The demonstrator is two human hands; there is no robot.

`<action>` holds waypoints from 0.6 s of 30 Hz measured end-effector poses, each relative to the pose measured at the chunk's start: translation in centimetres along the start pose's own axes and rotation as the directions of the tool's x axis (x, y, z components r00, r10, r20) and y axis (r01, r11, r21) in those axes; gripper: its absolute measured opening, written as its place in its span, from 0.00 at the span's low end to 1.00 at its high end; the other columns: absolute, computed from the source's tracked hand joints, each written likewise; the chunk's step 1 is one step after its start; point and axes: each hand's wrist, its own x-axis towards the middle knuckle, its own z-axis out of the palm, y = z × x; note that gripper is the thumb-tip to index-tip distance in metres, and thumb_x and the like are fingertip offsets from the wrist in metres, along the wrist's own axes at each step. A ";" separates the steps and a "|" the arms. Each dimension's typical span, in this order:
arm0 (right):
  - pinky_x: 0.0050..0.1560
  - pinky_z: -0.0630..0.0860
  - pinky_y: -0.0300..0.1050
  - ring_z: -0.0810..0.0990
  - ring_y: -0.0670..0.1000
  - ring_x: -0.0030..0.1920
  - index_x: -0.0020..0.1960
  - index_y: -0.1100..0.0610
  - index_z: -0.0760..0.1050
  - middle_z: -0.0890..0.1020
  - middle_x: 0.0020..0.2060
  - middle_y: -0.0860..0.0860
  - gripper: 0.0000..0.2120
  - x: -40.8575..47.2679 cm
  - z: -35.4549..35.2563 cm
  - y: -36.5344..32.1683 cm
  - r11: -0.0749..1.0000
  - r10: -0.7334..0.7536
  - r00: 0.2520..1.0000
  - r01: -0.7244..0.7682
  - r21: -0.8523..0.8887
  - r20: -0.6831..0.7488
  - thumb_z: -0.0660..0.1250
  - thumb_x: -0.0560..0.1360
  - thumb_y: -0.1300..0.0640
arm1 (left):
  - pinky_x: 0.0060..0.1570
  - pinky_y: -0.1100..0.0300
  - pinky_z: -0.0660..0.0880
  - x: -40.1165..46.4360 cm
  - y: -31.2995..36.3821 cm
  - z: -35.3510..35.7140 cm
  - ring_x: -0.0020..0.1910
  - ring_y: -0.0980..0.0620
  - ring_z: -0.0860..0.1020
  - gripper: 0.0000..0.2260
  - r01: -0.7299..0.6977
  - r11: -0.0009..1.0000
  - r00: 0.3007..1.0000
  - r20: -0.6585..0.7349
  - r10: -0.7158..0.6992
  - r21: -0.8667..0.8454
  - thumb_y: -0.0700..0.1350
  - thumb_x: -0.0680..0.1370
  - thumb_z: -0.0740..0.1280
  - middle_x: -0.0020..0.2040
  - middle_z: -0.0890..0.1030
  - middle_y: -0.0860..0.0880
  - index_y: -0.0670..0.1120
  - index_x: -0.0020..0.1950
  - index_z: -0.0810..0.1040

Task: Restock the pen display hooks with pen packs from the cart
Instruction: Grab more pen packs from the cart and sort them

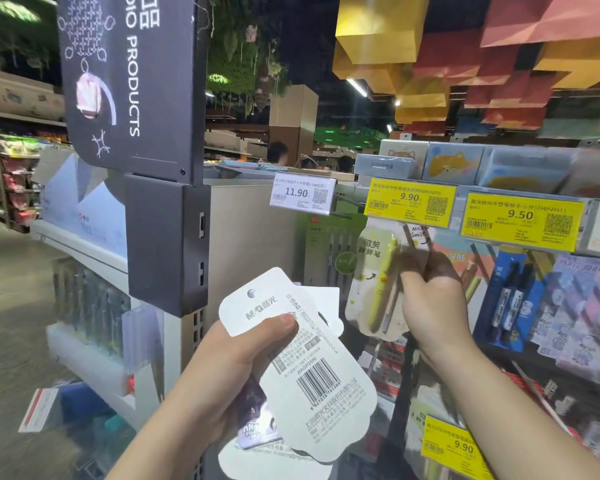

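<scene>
My left hand (222, 368) grips a fanned stack of white pen packs (312, 368), backs toward me, a barcode on the front one. My right hand (430, 303) pinches a green pen pack (374, 282) and holds it up at the display hook under the yellow 9.90 price tag (409, 201). The hook itself is mostly hidden behind the tag and the pack. More pen packs (510, 299) hang on hooks to the right, below the 9.50 tag (520, 216).
A dark sign post (167, 237) stands just left of the display. A white 11.90 tag (302, 196) juts out at upper centre. Another yellow 9.90 tag (454, 445) sits low right. The store aisle floor (11, 306) opens to the left.
</scene>
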 end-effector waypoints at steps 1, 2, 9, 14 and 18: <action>0.42 0.70 0.47 0.79 0.55 0.44 0.57 0.50 0.77 0.82 0.43 0.50 0.10 0.4 0.1 0.2 1.000 0.023 1.000 -0.023 -0.020 -0.010 0.64 0.83 0.45 | 0.33 0.57 0.83 0.1 -0.1 -0.1 0.51 0.40 0.87 0.15 -0.003 1.000 1.000 0.004 0.003 0.014 0.37 0.79 0.67 0.58 0.85 0.37 0.43 0.65 0.82; 0.45 0.72 0.48 0.80 0.57 0.46 0.62 0.50 0.76 0.83 0.46 0.51 0.13 0.8 0.3 0.5 0.998 0.046 0.999 -0.047 -0.046 -0.017 0.63 0.83 0.44 | 0.29 0.58 0.81 0.1 -0.2 -0.1 0.49 0.41 0.87 0.15 0.001 1.000 1.000 0.009 -0.001 0.020 0.38 0.79 0.67 0.57 0.85 0.37 0.44 0.65 0.83; 0.60 0.77 0.67 0.83 0.64 0.56 0.74 0.46 0.69 0.84 0.57 0.57 0.33 3.5 1.2 2.0 0.976 0.081 0.994 -0.094 -0.197 -0.074 0.56 0.73 0.33 | 0.55 0.44 0.83 0.5 -0.5 -0.3 0.59 0.35 0.83 0.13 0.037 0.998 0.999 0.013 -0.036 -0.041 0.36 0.79 0.68 0.60 0.84 0.35 0.42 0.61 0.85; 0.65 0.74 0.65 0.77 0.61 0.61 0.72 0.50 0.69 0.79 0.57 0.54 0.23 4.9 1.5 2.1 0.946 0.152 0.984 -0.171 -0.276 -0.089 0.57 0.83 0.39 | 0.59 0.36 0.60 1.0 -0.8 -1.0 0.66 0.24 0.75 0.19 0.044 0.999 0.998 -0.034 -0.043 0.030 0.46 0.74 0.76 0.61 0.84 0.37 0.47 0.64 0.83; 0.63 0.75 0.62 0.78 0.61 0.58 0.70 0.54 0.70 0.78 0.51 0.52 0.22 5.5 1.1 2.6 0.935 0.148 0.987 -0.159 -0.317 -0.061 0.57 0.84 0.40 | 0.61 0.41 0.62 0.9 -0.6 -0.9 0.63 0.28 0.79 0.19 0.026 0.999 0.999 -0.047 -0.025 0.020 0.45 0.73 0.75 0.62 0.84 0.37 0.46 0.65 0.83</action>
